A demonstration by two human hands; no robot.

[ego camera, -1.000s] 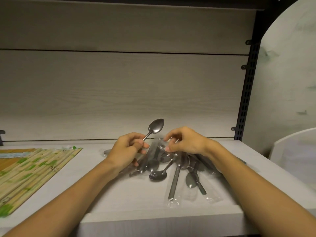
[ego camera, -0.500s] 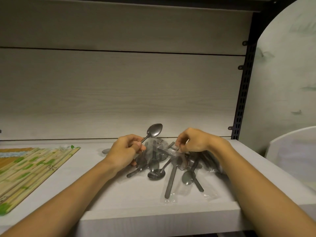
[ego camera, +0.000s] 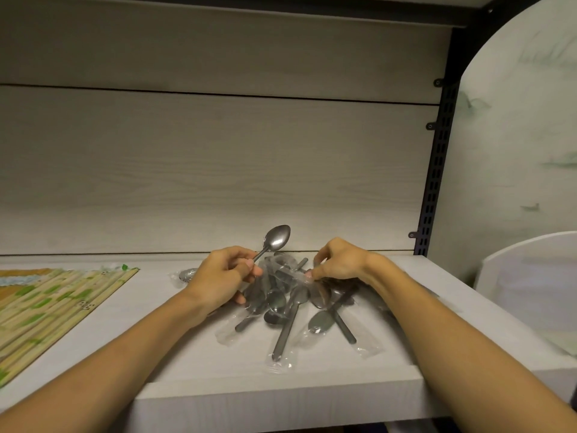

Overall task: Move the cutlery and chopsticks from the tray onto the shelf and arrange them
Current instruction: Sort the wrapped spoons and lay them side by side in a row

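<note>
Over the shelf (ego camera: 406, 367): left hand (ego camera: 223, 276) grip round a spoon (ego camera: 276, 240), right hand (ego camera: 340, 260) pinching a wrapper (ego camera: 304, 278).

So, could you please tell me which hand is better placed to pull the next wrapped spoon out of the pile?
The right hand, I'd judge: its fingertips already pinch a clear wrapper atop the spoon pile, while the left hand holds an upright spoon.
</note>
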